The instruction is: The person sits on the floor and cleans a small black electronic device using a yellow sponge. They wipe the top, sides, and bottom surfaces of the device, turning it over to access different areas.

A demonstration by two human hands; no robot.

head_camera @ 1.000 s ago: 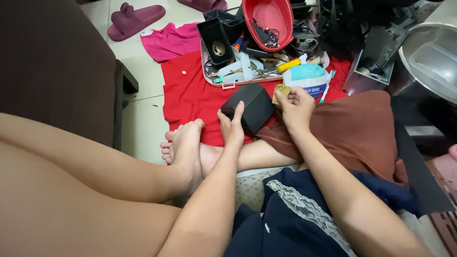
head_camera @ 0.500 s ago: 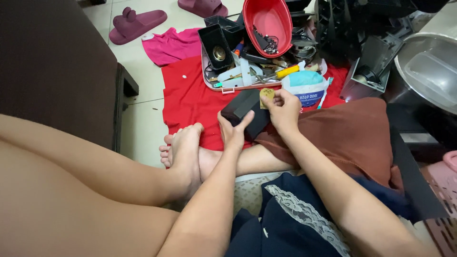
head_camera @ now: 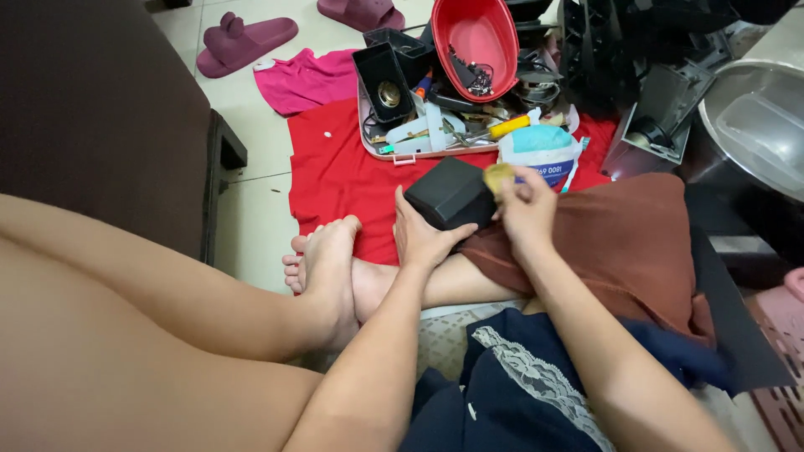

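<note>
A small black box (head_camera: 449,193) rests on my lap over a brown cloth (head_camera: 620,243). My left hand (head_camera: 423,238) grips the box from below, thumb along its left edge. Pinched in the fingers of my right hand (head_camera: 528,210) is a small yellowish round piece (head_camera: 497,176), held against the box's right top corner. My crossed bare feet (head_camera: 328,264) lie just left of the hands, on a red cloth (head_camera: 339,180).
A pale tray (head_camera: 419,152) of tools and parts, a black speaker box (head_camera: 383,84) and a red bowl (head_camera: 479,42) lie beyond the box. A white and teal packet (head_camera: 540,151), pink cloth (head_camera: 306,79), purple slippers (head_camera: 247,38), dark furniture (head_camera: 100,117) and a steel bowl (head_camera: 754,125) surround me.
The view has shifted slightly. My right hand with the yellowish piece has stayed at the box's right top corner, and my left hand keeps its hold on the box.
</note>
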